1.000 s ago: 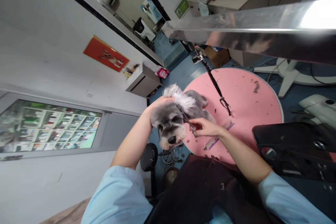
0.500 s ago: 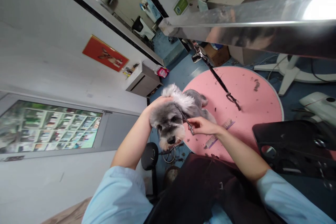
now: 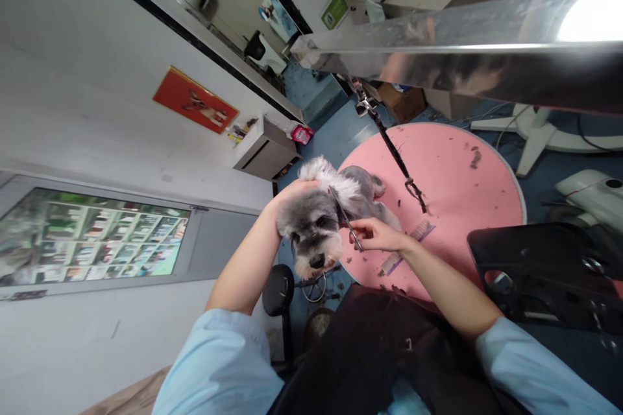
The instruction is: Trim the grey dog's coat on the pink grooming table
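A grey and white dog (image 3: 307, 214) is on the round pink table (image 3: 467, 181), its head turned toward me. My left hand (image 3: 296, 189) cups the side and top of the dog's head, its fingers partly hidden in the fur. Slim metal scissors (image 3: 346, 220) are in my right hand (image 3: 374, 233), with the fingers closed around the handles. Their blades lie alongside the dog's cheek and ear, pointing up toward the white neck fur. Under my right forearm, a comb with a purple spine (image 3: 390, 264) lies on the table.
A black grooming strap (image 3: 396, 152) hangs over the table from a metal bar (image 3: 438, 45) crossing the upper right. Hair clippings (image 3: 476, 157) dot the tabletop. A black tool holder (image 3: 535, 266) is at right, a black stool seat (image 3: 278, 290) below the dog.
The strap's lower end has swung left. The scissors have shifted slightly, their blades now a little farther right of the dog's face. My left hand stays on the dog's head.
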